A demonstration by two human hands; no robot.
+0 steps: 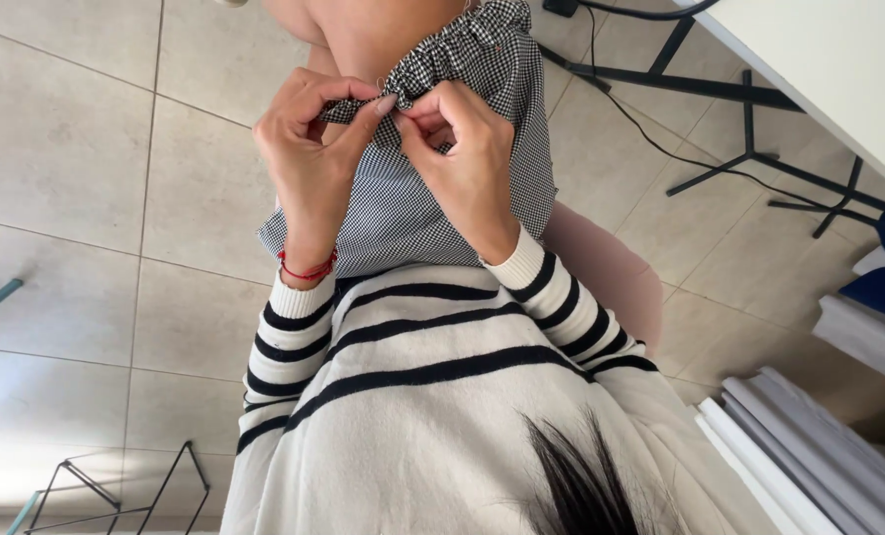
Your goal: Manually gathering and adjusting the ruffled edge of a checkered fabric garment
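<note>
A black-and-white checked fabric piece (pixel 413 203) with a ruffled edge lies over my lap. My left hand (pixel 309 163) pinches the ruffled hem between thumb and forefinger. A red string bracelet circles its wrist. My right hand (pixel 462 159) pinches the same hem right beside it, fingertips almost touching the left thumb. Both hands are closed on the cloth. A thin thread or needle may be between the fingers, too small to tell. My sleeves are white with black stripes.
Beige tiled floor (pixel 76 168) lies all around. A pink seat (pixel 611 272) shows under me. A white table (pixel 838 69) with black metal legs and a cable stands at the upper right. White boards (pixel 809 446) lean at the lower right. A black wire frame (pixel 115 495) sits lower left.
</note>
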